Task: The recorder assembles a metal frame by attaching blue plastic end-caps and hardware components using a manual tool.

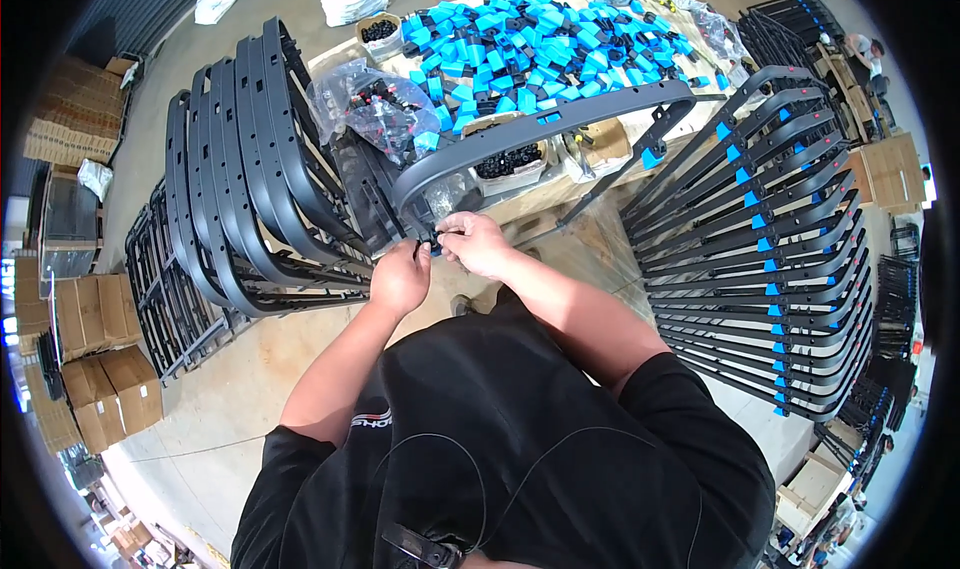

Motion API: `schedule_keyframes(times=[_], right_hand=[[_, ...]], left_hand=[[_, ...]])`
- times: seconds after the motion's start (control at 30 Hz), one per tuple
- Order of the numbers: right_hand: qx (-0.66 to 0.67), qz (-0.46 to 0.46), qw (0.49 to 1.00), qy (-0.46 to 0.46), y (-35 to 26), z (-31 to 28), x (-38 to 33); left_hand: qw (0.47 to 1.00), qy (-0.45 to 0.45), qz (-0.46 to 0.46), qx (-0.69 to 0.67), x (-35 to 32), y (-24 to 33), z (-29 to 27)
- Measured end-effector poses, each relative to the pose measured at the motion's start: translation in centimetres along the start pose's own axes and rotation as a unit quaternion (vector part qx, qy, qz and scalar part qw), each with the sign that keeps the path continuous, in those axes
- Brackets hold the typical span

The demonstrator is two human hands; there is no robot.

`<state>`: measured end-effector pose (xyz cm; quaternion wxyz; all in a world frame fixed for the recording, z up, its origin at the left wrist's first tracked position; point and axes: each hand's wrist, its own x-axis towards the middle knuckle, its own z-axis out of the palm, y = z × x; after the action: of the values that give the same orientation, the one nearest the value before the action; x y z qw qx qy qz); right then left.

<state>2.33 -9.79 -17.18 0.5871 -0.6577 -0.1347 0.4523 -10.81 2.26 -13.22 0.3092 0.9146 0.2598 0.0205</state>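
A long curved dark grey plastic strip (540, 124) arches from my hands up and right across the table edge, with a blue clip (651, 157) near its far end. My left hand (398, 277) is closed around the strip's near end. My right hand (477, 243) pinches a small black part (432, 240) against that same end. Both hands meet just below the table's front edge.
The table (600, 174) carries a heap of blue clips (540, 44), small cartons of black parts (508, 164) and a clear bag of parts (372, 104). Bare dark strips (250, 169) stand stacked on the left. Strips with blue clips (765, 239) are stacked on the right. Cardboard boxes (95, 359) sit far left.
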Motion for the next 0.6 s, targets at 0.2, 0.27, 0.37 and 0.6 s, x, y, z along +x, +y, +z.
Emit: schedule_keyframes(times=[0.2, 0.27, 0.37, 0.6], right_hand=[[-0.029, -0.031, 0.999, -0.018, 1.4, -0.5, 1.2], [-0.025, -0.047, 0.998, -0.029, 0.5, -0.5, 1.1], [-0.036, 0.024, 0.997, -0.062, -0.6, -0.9, 1.0], [-0.101, 0.131, 0.986, -0.037, -1.6, 0.1, 1.7]], left_hand=[[0.997, -0.06, -0.008, 0.047, 1.1, 0.6, -0.4], [0.995, -0.078, -0.017, 0.067, 1.3, 0.4, -0.5], [0.994, -0.085, -0.027, 0.07, 1.2, 0.5, -0.6], [0.993, -0.088, -0.035, 0.067, 1.2, 0.5, -0.7]])
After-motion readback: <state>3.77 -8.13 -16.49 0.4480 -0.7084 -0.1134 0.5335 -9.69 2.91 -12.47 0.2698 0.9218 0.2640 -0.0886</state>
